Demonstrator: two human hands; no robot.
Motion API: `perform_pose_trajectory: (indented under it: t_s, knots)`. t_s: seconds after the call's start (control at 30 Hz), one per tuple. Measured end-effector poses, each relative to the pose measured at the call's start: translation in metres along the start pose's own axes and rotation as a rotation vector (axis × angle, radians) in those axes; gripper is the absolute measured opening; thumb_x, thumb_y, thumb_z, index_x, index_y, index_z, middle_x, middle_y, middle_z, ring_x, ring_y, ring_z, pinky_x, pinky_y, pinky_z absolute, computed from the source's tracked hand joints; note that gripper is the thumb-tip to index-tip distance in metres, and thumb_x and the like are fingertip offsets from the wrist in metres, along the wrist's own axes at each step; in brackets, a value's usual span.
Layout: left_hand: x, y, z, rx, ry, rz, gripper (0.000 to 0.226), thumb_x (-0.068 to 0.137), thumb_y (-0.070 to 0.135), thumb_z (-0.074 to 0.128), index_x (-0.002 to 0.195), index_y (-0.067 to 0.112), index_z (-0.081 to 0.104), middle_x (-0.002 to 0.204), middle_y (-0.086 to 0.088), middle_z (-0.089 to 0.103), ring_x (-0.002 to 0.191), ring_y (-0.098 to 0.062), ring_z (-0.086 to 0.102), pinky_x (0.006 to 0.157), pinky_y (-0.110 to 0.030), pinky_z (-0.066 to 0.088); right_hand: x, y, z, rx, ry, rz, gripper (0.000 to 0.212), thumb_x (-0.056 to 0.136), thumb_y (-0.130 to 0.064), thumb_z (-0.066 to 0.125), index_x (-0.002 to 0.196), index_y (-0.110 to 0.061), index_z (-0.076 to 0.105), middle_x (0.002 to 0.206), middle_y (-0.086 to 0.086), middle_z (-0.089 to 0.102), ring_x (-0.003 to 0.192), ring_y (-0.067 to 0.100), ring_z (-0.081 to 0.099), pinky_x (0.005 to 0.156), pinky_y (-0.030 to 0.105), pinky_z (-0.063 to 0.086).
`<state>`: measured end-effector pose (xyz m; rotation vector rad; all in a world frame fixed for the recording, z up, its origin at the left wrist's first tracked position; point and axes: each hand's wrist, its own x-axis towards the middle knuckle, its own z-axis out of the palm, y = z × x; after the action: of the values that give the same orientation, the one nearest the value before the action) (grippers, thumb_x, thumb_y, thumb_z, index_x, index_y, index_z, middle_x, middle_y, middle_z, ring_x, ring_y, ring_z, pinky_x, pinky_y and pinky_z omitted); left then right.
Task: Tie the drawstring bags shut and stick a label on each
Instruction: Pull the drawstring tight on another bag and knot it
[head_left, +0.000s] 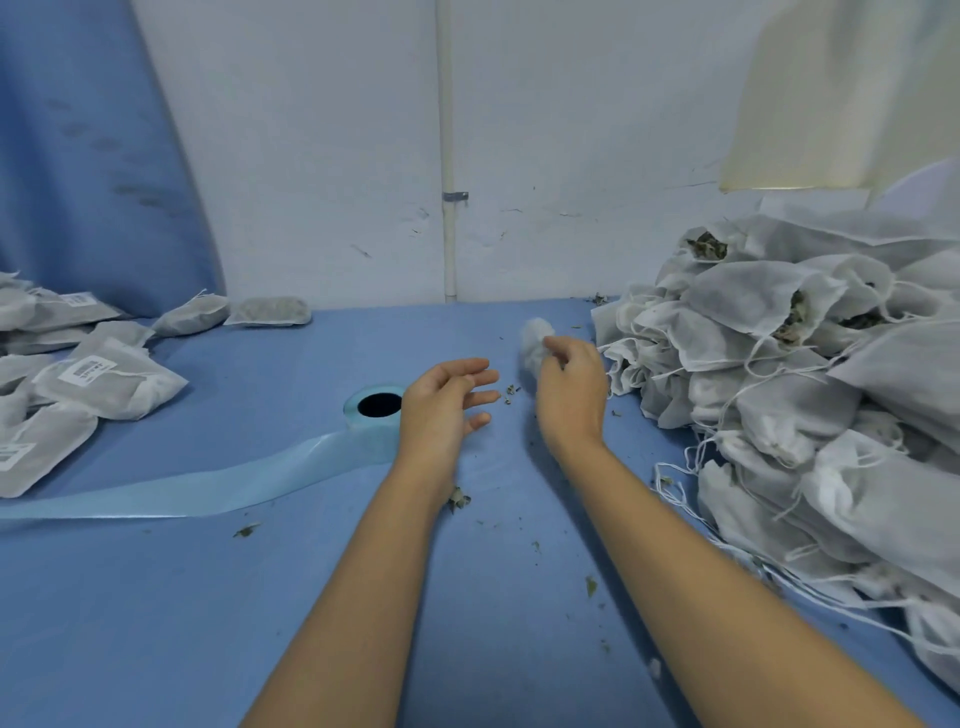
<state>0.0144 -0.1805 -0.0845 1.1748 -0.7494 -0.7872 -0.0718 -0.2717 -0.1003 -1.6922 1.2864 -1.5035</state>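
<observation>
Status: we're partway through, and from what shows there's more left than done.

Done: the finished pile (98, 384) is at far left on the desk (156, 597). The bags there lie flat and several show a white barcode label. Necks look closed, but we can't confirm that for every bag. The pile runs out of frame, so no count.

Left: the unfinished pile (779, 374) at right is the bigger heap. Several mouths are open with dried leaf showing, drawstrings hang loose, and no labels are visible.

In work: one small white bag (534, 338), near the left edge of that heap. Our right hand (571, 384) has its fingers curled and pinching the bag, which is lifted off the desk. The bag is blurred, so we can't tell if the string is pulled or knotted. No label shows on it.

Our left hand (441, 405) holds nothing, fingers spread and relaxed, just beside the label roll (379, 410). The roll stands on end mid-desk, with its backing strip (208, 483) trailing off to the left. Leaf crumbs (460, 500) are scattered around our arms.

Our read: this bag needs tying, then a label, then goes to the left pile. After that, the whole right heap remains.
</observation>
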Motion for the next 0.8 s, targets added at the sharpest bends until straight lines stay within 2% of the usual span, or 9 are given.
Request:
perform_pose_trajectory:
  t_s: [0.1, 0.23, 0.3, 0.37, 0.43, 0.53, 0.63, 0.7, 0.8]
  knots:
    - [-0.009, -0.003, -0.004, 0.089, 0.011, 0.036, 0.024, 0.091, 0.003, 0.045, 0.096, 0.017, 0.063, 0.101, 0.003, 0.067, 0.080, -0.009, 0.063, 0.060, -0.016, 0.052, -0.016, -0.024, -0.004, 0.314, 0.077, 0.095, 0.034, 0.088, -0.005, 0.041, 0.098, -0.020, 0.069, 0.112, -0.004, 0.064, 0.107, 0.010, 0.056, 0.090, 0.020, 0.040]
    - [-0.021, -0.008, -0.011, 0.165, 0.035, 0.098, 0.037, 0.088, 0.003, 0.052, 0.117, 0.025, 0.053, 0.106, 0.017, 0.054, 0.075, 0.003, 0.061, 0.067, -0.022, 0.054, -0.037, -0.043, -0.009, 0.641, 0.047, 0.245, 0.033, 0.088, 0.001, 0.041, 0.096, -0.013, 0.070, 0.106, 0.005, 0.067, 0.094, 0.010, 0.061, 0.086, 0.024, 0.050]
    - [-0.028, -0.010, -0.013, 0.165, -0.019, 0.140, 0.057, 0.084, -0.003, 0.052, 0.129, 0.031, 0.043, 0.103, 0.025, 0.050, 0.066, 0.008, 0.060, 0.061, -0.019, 0.052, -0.050, -0.048, -0.010, 0.747, 0.005, 0.269, 0.032, 0.089, 0.002, 0.039, 0.093, -0.009, 0.069, 0.106, 0.011, 0.065, 0.088, 0.011, 0.062, 0.075, 0.027, 0.056]
    - [-0.034, -0.014, -0.014, 0.147, -0.059, 0.183, 0.069, 0.082, -0.009, 0.052, 0.135, 0.031, 0.037, 0.114, 0.014, 0.054, 0.075, 0.001, 0.063, 0.059, -0.014, 0.050, -0.060, -0.052, -0.012, 0.787, -0.013, 0.259, 0.032, 0.089, 0.002, 0.040, 0.086, -0.009, 0.069, 0.102, 0.012, 0.065, 0.085, 0.014, 0.063, 0.061, 0.024, 0.055]
    - [-0.036, -0.017, -0.017, 0.167, 0.023, 0.219, 0.058, 0.082, -0.005, 0.057, 0.127, 0.030, 0.045, 0.118, 0.002, 0.058, 0.077, -0.003, 0.063, 0.057, -0.014, 0.048, -0.064, -0.056, -0.014, 0.849, -0.045, 0.233, 0.033, 0.086, 0.004, 0.040, 0.078, -0.008, 0.070, 0.081, 0.005, 0.069, 0.069, 0.013, 0.064, 0.052, 0.022, 0.052]
    - [-0.036, -0.016, -0.022, 0.200, 0.185, 0.248, 0.025, 0.080, 0.015, 0.067, 0.097, 0.029, 0.057, 0.096, 0.001, 0.062, 0.059, -0.001, 0.056, 0.052, -0.018, 0.048, -0.063, -0.054, -0.019, 0.855, -0.080, 0.216, 0.033, 0.082, 0.003, 0.041, 0.075, -0.012, 0.068, 0.058, -0.002, 0.063, 0.045, 0.012, 0.054, 0.043, 0.018, 0.041]
    - [-0.034, -0.013, -0.026, 0.172, 0.207, 0.285, 0.009, 0.081, 0.020, 0.067, 0.081, 0.024, 0.059, 0.071, 0.006, 0.057, 0.050, 0.005, 0.048, 0.048, -0.010, 0.041, -0.064, -0.042, -0.020, 0.635, -0.087, 0.124, 0.030, 0.082, 0.001, 0.045, 0.096, -0.021, 0.060, 0.073, -0.004, 0.054, 0.058, 0.008, 0.049, 0.056, 0.017, 0.040]
    - [-0.031, -0.010, -0.026, 0.160, 0.228, 0.272, 0.013, 0.083, 0.023, 0.065, 0.072, 0.018, 0.059, 0.062, 0.007, 0.053, 0.045, 0.006, 0.046, 0.045, -0.008, 0.037, -0.067, -0.033, -0.018, 0.494, -0.253, 0.098, 0.029, 0.084, -0.003, 0.047, 0.102, -0.024, 0.056, 0.099, -0.001, 0.053, 0.076, 0.000, 0.052, 0.070, 0.012, 0.042]
    - [-0.031, -0.007, -0.026, 0.090, 0.202, 0.191, 0.017, 0.085, 0.028, 0.064, 0.075, 0.015, 0.065, 0.067, 0.003, 0.062, 0.053, 0.002, 0.056, 0.049, -0.012, 0.045, -0.069, -0.030, -0.019, 0.585, -0.574, 0.306, 0.025, 0.090, -0.020, 0.045, 0.103, -0.011, 0.064, 0.119, 0.019, 0.060, 0.091, 0.019, 0.061, 0.073, 0.027, 0.048]
